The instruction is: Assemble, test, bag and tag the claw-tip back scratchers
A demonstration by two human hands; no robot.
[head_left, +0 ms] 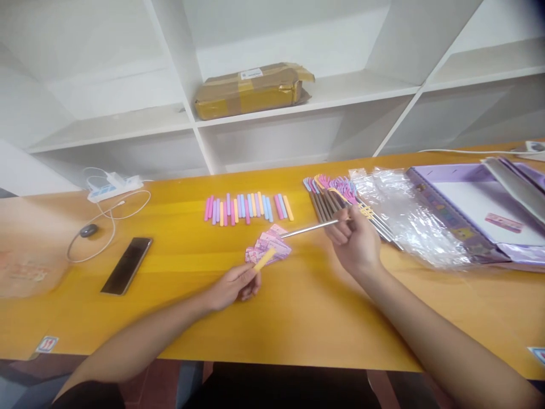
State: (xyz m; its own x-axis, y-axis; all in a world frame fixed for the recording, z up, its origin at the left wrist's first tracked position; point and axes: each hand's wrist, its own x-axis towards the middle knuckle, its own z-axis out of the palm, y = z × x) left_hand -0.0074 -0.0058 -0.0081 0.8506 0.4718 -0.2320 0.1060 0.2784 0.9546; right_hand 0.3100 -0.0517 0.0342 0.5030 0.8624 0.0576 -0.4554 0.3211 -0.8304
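Observation:
My left hand (238,284) pinches a short yellow handle sleeve (265,259) between thumb and fingers, over a small pile of pink and purple printed cards (272,241). A thin metal rod (309,228) is gripped in my right hand (355,238), its bare end pointing left above the cards. A yellow end piece (365,211) shows just past my right fingers; it seems to belong to this back scratcher. Behind that hand lies a bunch of back scratchers (326,201) with pink, purple, blue and yellow claw ends. The sleeve and the rod are apart.
Pink, purple, blue and yellow sleeves (242,207) lie in a row behind the cards. At right are clear plastic bags (426,227) and an open purple box (460,227). A phone (126,266), cable and power strip (114,186) are at left. A taped carton (251,91) occupies the shelf.

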